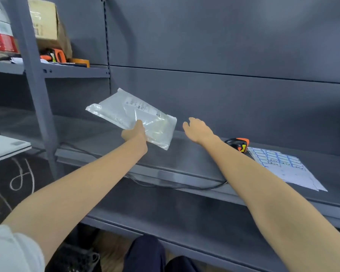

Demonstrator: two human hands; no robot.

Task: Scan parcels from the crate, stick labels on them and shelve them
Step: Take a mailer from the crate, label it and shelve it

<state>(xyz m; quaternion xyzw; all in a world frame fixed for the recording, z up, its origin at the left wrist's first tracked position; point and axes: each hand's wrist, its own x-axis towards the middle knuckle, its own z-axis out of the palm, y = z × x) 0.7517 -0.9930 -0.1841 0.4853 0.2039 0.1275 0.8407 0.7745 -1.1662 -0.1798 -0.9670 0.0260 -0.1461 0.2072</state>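
My left hand (134, 132) grips the near edge of a flat parcel in a clear plastic bag (132, 114), held out above the grey metal shelf (185, 154). A printed label shows on the bag's upper side. My right hand (197, 129) reaches forward over the shelf just right of the parcel, holding nothing, its fingers hidden from here. An orange and black barcode scanner (238, 144) lies on the shelf behind my right forearm. A sheet of blue-framed labels (279, 162) lies to the scanner's right.
The scanner's black cable (175, 186) trails along the shelf's front edge. A higher shelf at the left holds a cardboard box (47, 26), orange-handled scissors (56, 55), a tape roll (81, 61) and a large water bottle (0, 30). A white tabletop (6, 147) juts in at left.
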